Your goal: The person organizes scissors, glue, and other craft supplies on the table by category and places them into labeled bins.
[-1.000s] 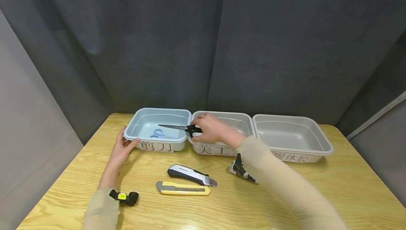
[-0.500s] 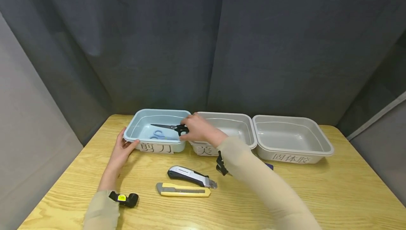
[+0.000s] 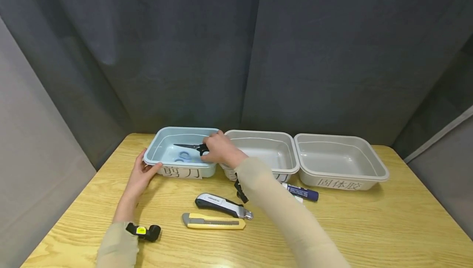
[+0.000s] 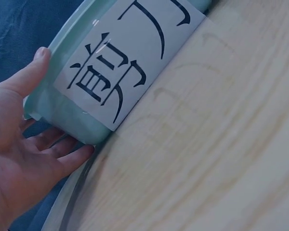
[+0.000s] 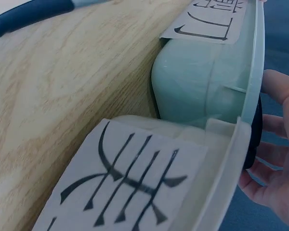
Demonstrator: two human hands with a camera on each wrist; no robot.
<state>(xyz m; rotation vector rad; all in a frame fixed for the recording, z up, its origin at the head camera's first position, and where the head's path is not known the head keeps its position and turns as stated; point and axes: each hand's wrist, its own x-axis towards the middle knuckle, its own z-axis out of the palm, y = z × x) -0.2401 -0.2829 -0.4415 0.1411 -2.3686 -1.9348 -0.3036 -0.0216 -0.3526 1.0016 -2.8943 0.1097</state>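
Observation:
In the head view my right hand (image 3: 223, 149) holds black-handled scissors (image 3: 187, 147) by the handles over the right side of a light blue bin (image 3: 208, 171). Their blades point left, above a pair of blue scissors (image 3: 184, 155) lying in that bin. The right wrist view shows the dark handle (image 5: 253, 144) at my fingers, partly hidden behind the bin rims. My left hand (image 3: 139, 175) grips the blue bin's left front corner. In the left wrist view its thumb (image 4: 33, 72) lies at the rim, with the fingers curled round the side wall below.
A grey middle bin (image 3: 292, 169) and a grey right bin (image 3: 380, 176) stand in line with the blue one, all labelled in front. Nearer lie a grey-and-black utility knife (image 3: 221, 204), a yellow utility knife (image 3: 214, 221) and a blue-and-white glue stick (image 3: 303, 193), partly behind my right sleeve.
My right hand has moved left with the black scissors, from over the middle bin to over the blue bin. The glue stick has come into sight. My left hand has stayed put.

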